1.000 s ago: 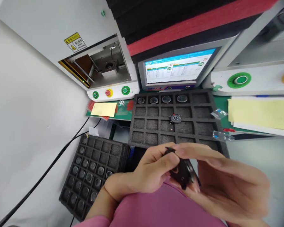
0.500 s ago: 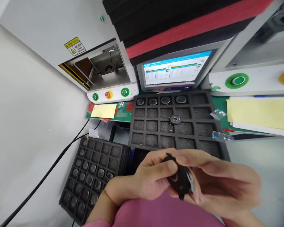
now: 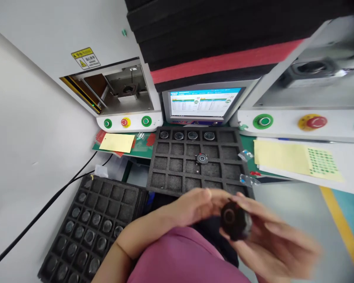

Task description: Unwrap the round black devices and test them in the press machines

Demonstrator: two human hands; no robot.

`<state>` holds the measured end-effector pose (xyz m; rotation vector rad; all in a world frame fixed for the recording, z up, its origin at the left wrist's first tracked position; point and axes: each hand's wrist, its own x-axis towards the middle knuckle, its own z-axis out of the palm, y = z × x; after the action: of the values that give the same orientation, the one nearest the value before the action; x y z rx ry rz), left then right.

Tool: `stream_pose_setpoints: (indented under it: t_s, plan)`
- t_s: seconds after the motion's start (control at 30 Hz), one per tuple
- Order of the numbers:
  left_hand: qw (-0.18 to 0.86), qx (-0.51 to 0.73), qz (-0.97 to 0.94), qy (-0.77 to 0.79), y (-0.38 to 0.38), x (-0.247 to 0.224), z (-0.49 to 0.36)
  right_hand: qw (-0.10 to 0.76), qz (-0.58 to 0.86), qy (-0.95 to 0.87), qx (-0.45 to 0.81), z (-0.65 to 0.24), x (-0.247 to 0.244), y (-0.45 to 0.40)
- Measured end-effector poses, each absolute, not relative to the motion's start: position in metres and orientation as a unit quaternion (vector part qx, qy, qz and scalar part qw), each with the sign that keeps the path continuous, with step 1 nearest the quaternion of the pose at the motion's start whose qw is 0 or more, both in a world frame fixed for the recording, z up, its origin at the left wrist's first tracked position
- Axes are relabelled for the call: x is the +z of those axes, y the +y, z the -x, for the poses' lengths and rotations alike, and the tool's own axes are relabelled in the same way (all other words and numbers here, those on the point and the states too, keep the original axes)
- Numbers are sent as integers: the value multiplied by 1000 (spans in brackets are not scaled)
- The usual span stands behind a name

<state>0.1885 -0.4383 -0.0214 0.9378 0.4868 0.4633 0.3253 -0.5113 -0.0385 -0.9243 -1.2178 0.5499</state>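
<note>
The right hand [image 3: 271, 236] is closed around a round black watch-like device [image 3: 235, 222], its fingers along the edges and a ring-shaped mark on the face turned towards the camera. Motion blurs both the device and this hand. The left hand [image 3: 199, 206] is just beside the device, thumb raised and fingers reaching towards its left edge; whether they touch or grip it, I cannot tell. The device is in front of the person's pink garment [image 3: 183, 259], below the near edge of a dark grey foam tray [image 3: 176, 165] with square compartments.

In that tray's far row, four round glassy discs [image 3: 192, 135] sit in separate compartments. A round dark module [image 3: 202, 158] with a pale mark at its centre lies across the dividers nearer the middle. A second dark grey foam tray [image 3: 117, 192], at the lower left, holds many similar discs.

Behind the first tray stands a lit monitor [image 3: 205, 103]. On the green surface [image 3: 143, 152] to the left lies a pale yellow card [image 3: 117, 142]; to the right, two small clear plastic bags [image 3: 246, 155] lie near the tray's edge.
</note>
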Motion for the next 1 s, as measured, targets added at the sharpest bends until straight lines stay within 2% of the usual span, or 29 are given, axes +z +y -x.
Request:
stream_pose_setpoints:
  t_s: [0.03, 0.13, 0.17, 0.2, 0.37, 0.5, 0.83, 1.0]
  plan:
    - [747, 216, -559, 287, -424, -26, -192, 708, 422, -524, 214, -329, -41, -509]
    - [359, 122, -815, 438, -380, -42, -209, 732, 468, -468, 160, -344, -52, -503]
    - [274, 89, -843, 455, -367, -48, -216, 728, 485, -461, 150, -350, -55, -501]
    - [231, 63, -857, 457, -357, -52, -224, 718, 502, -461, 140, -355, -59, -499]
    - [210, 27, -869, 447, -343, -65, -251, 623, 562, -537, 87, -378, -78, -479]
    - [206, 28, -846, 491, -341, -68, -245, 567, 568, -589, 96, -390, -92, -437]
    - [223, 146, -729, 631, -226, -79, -198, 362, 558, -733, 140, -397, -123, -259]
    - [176, 195, -730, 631, -219, -89, -187, 328, 543, -765, 114, -390, -127, -244]
